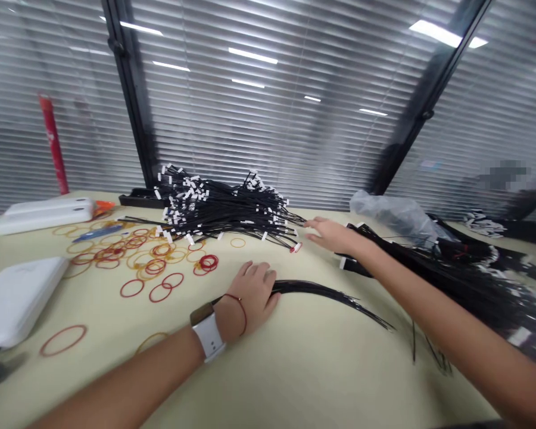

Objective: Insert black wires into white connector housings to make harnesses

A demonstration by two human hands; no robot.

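My left hand (pixel 251 292), with a watch and a thin red cord at the wrist, is closed over a bundle of thin black cables (pixel 321 289). The cables come out to the right of the hand and curve along the table. My right hand (pixel 333 233) is stretched out toward the right end of a big pile of black cables with white connectors (pixel 227 205). Its fingers are extended and slightly apart, right by some cable ends; whether they touch them I cannot tell.
Red and yellow rubber bands (pixel 156 266) lie scattered on the left of the pale table (pixel 295 369). Two white devices (pixel 27 298) sit at the far left. More black cables (pixel 455 280) and a clear plastic bag (pixel 384 214) lie at the right. Window blinds (pixel 268 89) stand behind.
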